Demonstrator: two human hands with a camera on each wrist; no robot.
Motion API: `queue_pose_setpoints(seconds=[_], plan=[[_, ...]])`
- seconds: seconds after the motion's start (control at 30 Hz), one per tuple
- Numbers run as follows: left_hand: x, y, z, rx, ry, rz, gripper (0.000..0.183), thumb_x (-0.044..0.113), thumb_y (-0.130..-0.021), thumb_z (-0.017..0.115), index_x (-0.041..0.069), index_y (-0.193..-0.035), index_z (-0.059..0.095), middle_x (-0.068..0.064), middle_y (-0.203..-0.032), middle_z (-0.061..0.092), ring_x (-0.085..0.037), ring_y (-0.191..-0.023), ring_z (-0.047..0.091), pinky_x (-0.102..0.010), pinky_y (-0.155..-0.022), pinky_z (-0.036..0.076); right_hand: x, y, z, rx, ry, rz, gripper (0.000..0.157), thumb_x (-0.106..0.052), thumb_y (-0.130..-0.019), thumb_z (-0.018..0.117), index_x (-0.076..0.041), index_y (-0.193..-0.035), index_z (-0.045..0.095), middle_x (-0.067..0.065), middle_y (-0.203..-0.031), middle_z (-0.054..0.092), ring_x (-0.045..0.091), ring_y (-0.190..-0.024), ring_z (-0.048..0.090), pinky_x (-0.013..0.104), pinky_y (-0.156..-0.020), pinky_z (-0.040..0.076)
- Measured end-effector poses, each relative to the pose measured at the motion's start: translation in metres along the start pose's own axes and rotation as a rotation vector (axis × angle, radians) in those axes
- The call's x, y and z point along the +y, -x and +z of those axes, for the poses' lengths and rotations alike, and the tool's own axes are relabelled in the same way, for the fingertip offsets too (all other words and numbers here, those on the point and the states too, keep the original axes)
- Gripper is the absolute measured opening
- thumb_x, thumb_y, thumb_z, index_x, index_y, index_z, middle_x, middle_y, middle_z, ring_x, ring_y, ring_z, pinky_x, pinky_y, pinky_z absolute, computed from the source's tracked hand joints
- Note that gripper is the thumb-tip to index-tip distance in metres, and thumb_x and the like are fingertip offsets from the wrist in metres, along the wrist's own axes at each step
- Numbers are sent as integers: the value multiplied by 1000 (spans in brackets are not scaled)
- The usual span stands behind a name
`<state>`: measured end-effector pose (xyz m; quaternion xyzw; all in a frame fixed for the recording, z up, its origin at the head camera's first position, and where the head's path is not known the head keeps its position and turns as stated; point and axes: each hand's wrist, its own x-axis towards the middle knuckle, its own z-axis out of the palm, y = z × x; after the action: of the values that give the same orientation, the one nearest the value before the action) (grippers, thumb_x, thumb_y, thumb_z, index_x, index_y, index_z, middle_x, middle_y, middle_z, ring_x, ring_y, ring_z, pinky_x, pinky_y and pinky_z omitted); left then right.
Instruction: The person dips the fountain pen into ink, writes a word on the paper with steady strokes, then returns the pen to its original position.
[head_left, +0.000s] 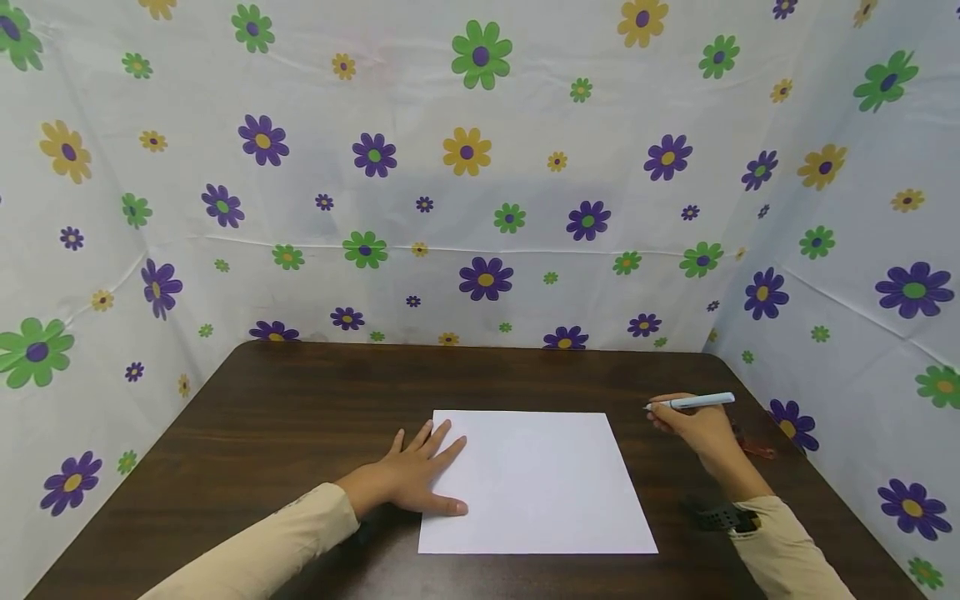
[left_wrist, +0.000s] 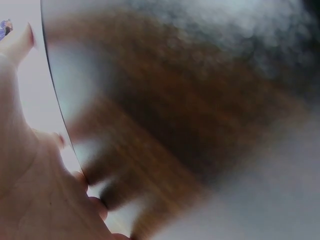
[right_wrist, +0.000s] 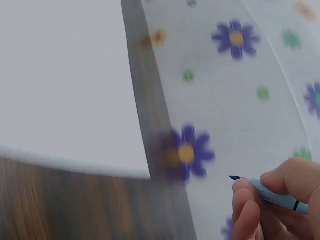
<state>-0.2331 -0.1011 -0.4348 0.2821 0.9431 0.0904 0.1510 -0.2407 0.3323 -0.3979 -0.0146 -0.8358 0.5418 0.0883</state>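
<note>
A blank white sheet of paper (head_left: 540, 483) lies flat on the dark wooden table (head_left: 337, 383). My left hand (head_left: 416, 475) rests on its left edge with fingers spread, thumb and fingertips on the paper. In the left wrist view the palm of the left hand (left_wrist: 40, 185) shows at the left side; the rest there is blurred. To the right of the sheet, my right hand (head_left: 693, 425) pinches a light blue pen (head_left: 697, 402) between thumb and fingers. The pen's dark tip (right_wrist: 235, 177) is uncovered and points left, apart from the paper.
White cloth with green, purple and yellow flowers (head_left: 420, 183) hangs behind the table and along both sides. A dark band (head_left: 723, 518) circles the right wrist, near the beige sleeve (head_left: 787, 546). The table's right edge runs close by the right hand.
</note>
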Motion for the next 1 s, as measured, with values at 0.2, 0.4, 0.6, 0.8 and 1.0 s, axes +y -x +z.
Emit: queue_pose_setpoints(seconds=[0.2, 0.4, 0.6, 0.8, 1.0], plan=[[0, -1, 0, 6, -5, 10, 100, 78, -77, 52, 25, -154, 18, -10, -162, 0, -39, -146, -1, -70, -107, 4, -13, 4, 43, -88, 21, 47, 40, -23, -88, 71, 7, -114, 65, 11, -96, 73, 24, -88, 71, 26, -75, 56], [-2, -2, 0, 2, -8, 8, 100, 79, -77, 52, 25, -154, 18, -9, -162, -1, -38, -147, -1, -70, -107, 4, -24, 10, 83, -158, 47, 26, 29, -19, -87, 72, 2, -106, 70, 11, -93, 73, 22, -81, 70, 29, -72, 56], [-1, 0, -1, -2, -9, 7, 100, 78, -77, 51, 26, -154, 18, -8, -162, -1, -38, -147, -1, -70, -107, 3, -27, 14, 113, -256, 37, -22, 25, -17, -83, 76, 1, -99, 72, 8, -84, 73, 18, -75, 68, 30, -68, 55], [0, 1, -2, -1, -8, 4, 100, 78, -77, 52, 25, -154, 18, -8, -162, 0, -37, -147, 0, -70, -107, 4, -30, 15, 135, -312, 77, -76, 18, -13, -78, 78, -2, -92, 75, 6, -81, 73, 15, -67, 66, 29, -60, 53], [0, 2, -2, -5, 1, 4, 100, 78, -77, 52, 25, -155, 18, -9, -162, -1, -38, -147, -1, -70, -107, 3, -30, 15, 148, -349, 97, -113, 17, -15, -77, 79, -5, -91, 76, 5, -81, 72, 11, -65, 60, 23, -56, 49]])
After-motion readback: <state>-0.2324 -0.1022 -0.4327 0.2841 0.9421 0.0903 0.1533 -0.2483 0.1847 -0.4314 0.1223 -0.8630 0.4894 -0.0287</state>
